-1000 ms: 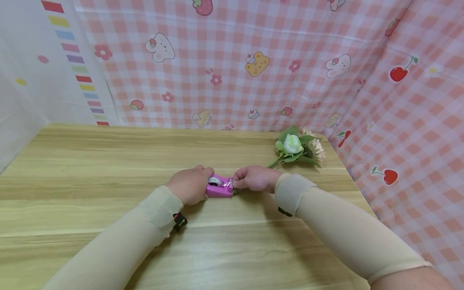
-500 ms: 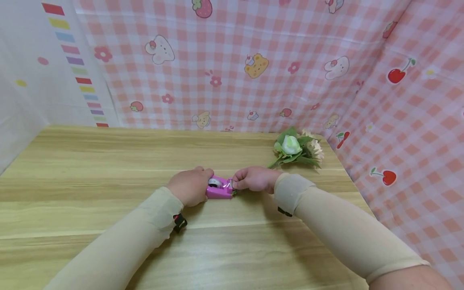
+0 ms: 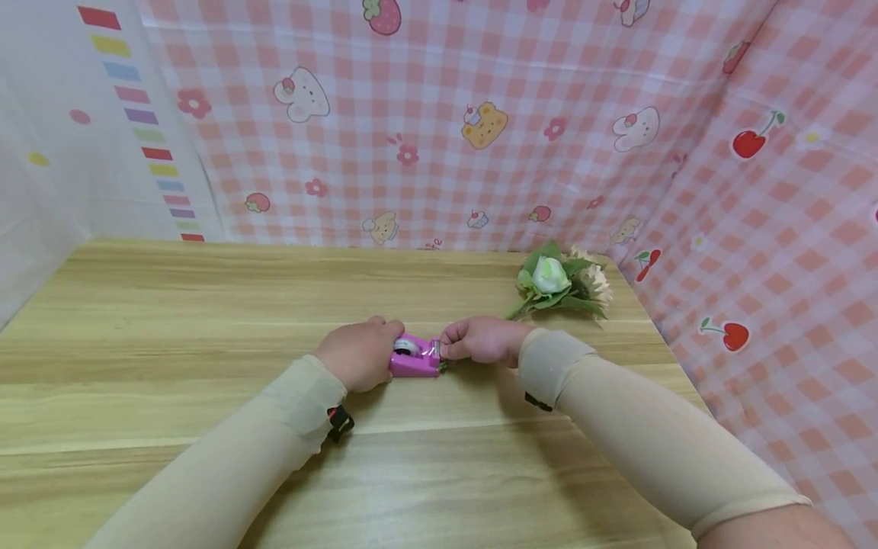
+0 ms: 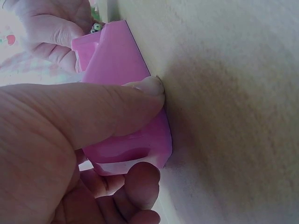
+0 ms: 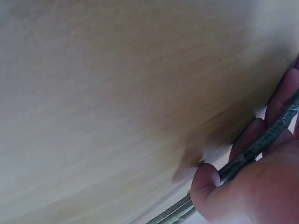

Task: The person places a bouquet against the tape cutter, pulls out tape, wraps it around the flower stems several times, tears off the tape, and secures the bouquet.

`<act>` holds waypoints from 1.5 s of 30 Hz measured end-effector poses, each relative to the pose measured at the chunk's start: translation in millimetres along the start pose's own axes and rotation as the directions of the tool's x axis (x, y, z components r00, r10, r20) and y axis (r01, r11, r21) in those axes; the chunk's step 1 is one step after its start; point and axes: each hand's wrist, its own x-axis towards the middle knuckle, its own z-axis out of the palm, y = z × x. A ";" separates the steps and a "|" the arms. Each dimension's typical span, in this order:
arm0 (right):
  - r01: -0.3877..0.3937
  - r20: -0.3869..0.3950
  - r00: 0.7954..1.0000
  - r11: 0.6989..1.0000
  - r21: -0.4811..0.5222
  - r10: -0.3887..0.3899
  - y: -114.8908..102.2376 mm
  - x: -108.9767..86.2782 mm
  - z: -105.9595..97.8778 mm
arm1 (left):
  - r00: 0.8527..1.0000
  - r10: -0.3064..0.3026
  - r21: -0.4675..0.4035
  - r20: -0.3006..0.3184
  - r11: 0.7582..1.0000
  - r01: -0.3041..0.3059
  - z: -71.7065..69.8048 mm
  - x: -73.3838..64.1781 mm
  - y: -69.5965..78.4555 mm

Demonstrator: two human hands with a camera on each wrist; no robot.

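A pink tape dispenser [image 3: 414, 368] stands on the wooden table, a roll of clear tape [image 3: 406, 346] inside it. My left hand [image 3: 358, 355] grips its rear end; in the left wrist view the thumb [image 4: 117, 109] lies along its side. At the dispenser's cutter end, my right hand [image 3: 488, 339] has thumb and forefinger close together beside the tape's shiny front end. Green flower stems [image 5: 264, 141] run through that hand's curled fingers in the right wrist view. Their cut ends [image 4: 96, 28] show next to the dispenser, and the flower heads [image 3: 551, 276] lie behind the right hand.
The wood-grain table [image 3: 226, 305] spreads out around both hands. Behind it hangs a pink checked cloth [image 3: 425, 99] with cartoon prints, and another cloth [image 3: 809, 252] with cherries borders the right side. Beige sleeves cover both forearms, with black straps at the wrists.
Both hands, the dispenser and the flowers stay almost exactly in place. Only a slight shift of the head view shows.
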 end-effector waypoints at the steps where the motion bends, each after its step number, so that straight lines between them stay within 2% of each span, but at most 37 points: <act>1: 0.000 0.001 1.000 1.000 -0.001 0.000 0.2 0.2 -0.1 | 1.000 0.000 0.000 0.000 1.000 0.000 0.0 0.2 0.0; 14: 0.001 0.005 1.000 1.000 -0.008 -0.001 2.1 0.6 -0.7 | 1.000 -0.004 -0.007 0.006 1.000 0.004 -0.9 -0.2 0.2; 23: 0.018 0.013 1.000 1.000 0.006 -0.018 1.7 0.7 0.2 | 1.000 0.017 0.013 -0.019 1.000 -0.017 -2.0 -2.0 0.3; 37: 0.024 0.019 1.000 1.000 0.010 -0.024 0.7 0.0 -0.6 | 1.000 0.013 0.010 -0.009 1.000 -0.012 0.3 0.1 -0.5; 45: 0.005 0.010 1.000 1.000 0.018 -0.005 2.8 1.9 -0.8 | 1.000 0.008 0.007 -0.008 1.000 -0.008 1.0 1.4 -0.2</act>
